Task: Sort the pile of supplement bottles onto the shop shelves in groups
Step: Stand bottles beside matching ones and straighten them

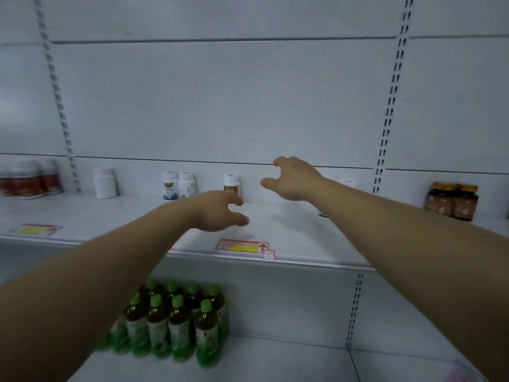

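- Orange bottle [232, 186]: white body, orange label band, at back of shelf [303, 238], mid-bay. Upright, long axis vertical, cap up. Label print too blurred to read.
- L hand [217, 210]: just in front of orange bottle, overlapping its lower part in view; contact can't be told. Fingers loosely curled, thumb held apart from them, gripping nothing.
- R hand [294, 179]: right of orange bottle, apart from it, close to back panel. Fingers spread & half bent, empty.
- White pair [178, 186]: left of orange bottle, side by side, upright; dark label graphics, text unreadable.
- Plain bottle [104, 182]: further left, all white, no label seen.
- Red jars [27, 177]: far left, past the slotted upright, heavily blurred.
- Amber jars [451, 201]: far right, two side by side, orange caps, brown labels, nothing legible.
- Tag [243, 247]: at shelf front edge, red border, yellow patch, red up-arrow; no readable print. Similar tag at left [35, 229].
- Room: bare shelf between orange bottle & amber jars, wide bare strip along front edge, tall back panel above.
- Drinks [176, 323]: lower shelf, tight block, green caps up, dark liquid, labels blurred.
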Available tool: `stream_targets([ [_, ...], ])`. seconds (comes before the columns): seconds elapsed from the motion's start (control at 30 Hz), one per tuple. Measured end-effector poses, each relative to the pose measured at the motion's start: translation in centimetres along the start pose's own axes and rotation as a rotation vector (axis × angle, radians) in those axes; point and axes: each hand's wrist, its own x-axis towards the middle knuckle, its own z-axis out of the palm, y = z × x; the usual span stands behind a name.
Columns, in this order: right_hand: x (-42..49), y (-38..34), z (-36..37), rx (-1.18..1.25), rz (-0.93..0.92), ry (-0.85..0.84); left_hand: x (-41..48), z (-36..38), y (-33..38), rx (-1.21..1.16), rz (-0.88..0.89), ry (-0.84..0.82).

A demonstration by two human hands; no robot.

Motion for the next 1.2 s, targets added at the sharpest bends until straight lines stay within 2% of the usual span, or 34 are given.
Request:
stream_targets([
  [0.17, 1.3, -15.0, 3.4, 0.026, -0.205, -0.071, -8.3, -3.9, -11.6, 0.075, -0.14, 0.086],
  [0.33, 0.8, -33.0, 8.6, 0.094, -0.454, -0.158, -18.9, -6.7, -24.6, 0.069, -0.367, 0.138],
  [0.5, -2.4, -49.2, 13.8, 0.165, -0.706, -0.255, -29.1, -7.2, -35.6, 0.051, -0.612, 0.119],
  [0.63, -5.0, -58.9, 18.0, 0.179, -0.848, -0.35, -35.3, -6.2, -42.5, -0.035, -0.771, 0.112],
  [0.87, -5.0, -71.1, 28.3, 0.102, -0.968, -0.466, -39.7, -3.6, -54.1, -0.073, -0.964, 0.147],
  [1.03, 0.0, -78.6, 35.8, 0.071, -0.964, -0.531, -38.2, -3.7, -64.5, -0.07, -1.034, 0.13],
  [1.2, 6.1, -86.9, 41.2, 0.078, -0.955, -0.568, -36.2, -7.0, -74.5, -0.084, -1.073, 0.157],
])
